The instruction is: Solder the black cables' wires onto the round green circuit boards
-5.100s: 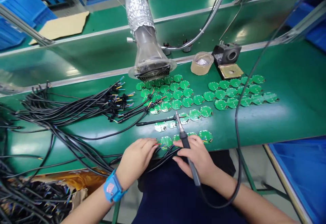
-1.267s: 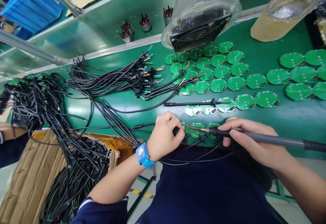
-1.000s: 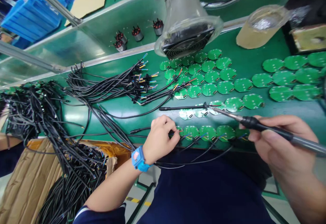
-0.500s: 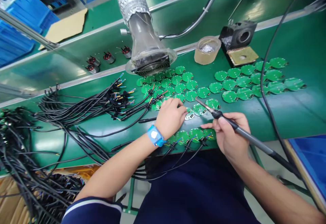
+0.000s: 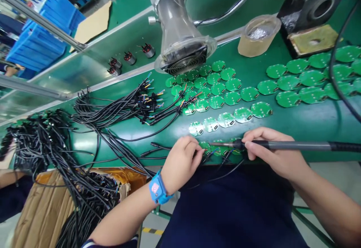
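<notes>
My right hand [image 5: 275, 154] grips a soldering iron [image 5: 284, 145] like a pen, its metal tip pointing left onto a round green circuit board [image 5: 218, 149] at the bench's front edge. My left hand [image 5: 182, 161], with a blue wrist strap [image 5: 157, 189], pinches thin coloured wires of a black cable against that row of boards, right beside the iron's tip. More round green boards [image 5: 225, 90] lie in rows behind, some with white faces up [image 5: 211, 124].
A clear fume-extraction funnel [image 5: 183, 48] hangs over the boards. Black cables [image 5: 113, 108] fan out to the left and spill into a cardboard box [image 5: 42, 206]. A solder tub [image 5: 258, 35] and iron stand [image 5: 313, 7] sit at the back right. Small motors [image 5: 128, 58] stand on the conveyor.
My left hand came back from the white-faced boards to the front row with a cable. The iron swung down so its tip meets the front board. The view moved closer.
</notes>
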The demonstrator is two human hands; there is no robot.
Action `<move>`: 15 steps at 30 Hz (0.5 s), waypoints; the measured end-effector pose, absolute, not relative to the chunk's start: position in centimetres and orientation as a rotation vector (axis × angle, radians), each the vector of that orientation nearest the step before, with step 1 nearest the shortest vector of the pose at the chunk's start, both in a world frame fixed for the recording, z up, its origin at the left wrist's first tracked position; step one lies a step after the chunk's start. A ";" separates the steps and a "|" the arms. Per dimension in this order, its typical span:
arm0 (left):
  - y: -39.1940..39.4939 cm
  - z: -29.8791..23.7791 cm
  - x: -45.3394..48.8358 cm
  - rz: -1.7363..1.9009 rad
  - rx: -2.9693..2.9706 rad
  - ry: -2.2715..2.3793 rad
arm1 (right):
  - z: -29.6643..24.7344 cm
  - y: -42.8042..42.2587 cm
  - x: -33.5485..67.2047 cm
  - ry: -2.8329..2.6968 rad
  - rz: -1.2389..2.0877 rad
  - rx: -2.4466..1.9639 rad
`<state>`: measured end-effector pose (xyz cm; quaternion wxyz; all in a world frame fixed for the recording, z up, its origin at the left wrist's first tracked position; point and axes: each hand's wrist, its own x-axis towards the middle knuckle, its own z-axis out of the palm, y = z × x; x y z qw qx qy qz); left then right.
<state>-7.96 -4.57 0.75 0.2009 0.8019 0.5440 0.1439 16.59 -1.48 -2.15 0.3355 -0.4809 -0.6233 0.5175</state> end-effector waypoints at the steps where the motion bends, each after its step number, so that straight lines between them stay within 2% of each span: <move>1: -4.6 0.2 -7.9 0.425 2.224 1.527 | -2.1 -1.4 16.6 -1.630 1.345 -1.256; 15: -4.1 -0.7 -7.7 0.408 2.227 1.530 | -1.8 -1.2 16.1 -1.734 1.317 -1.293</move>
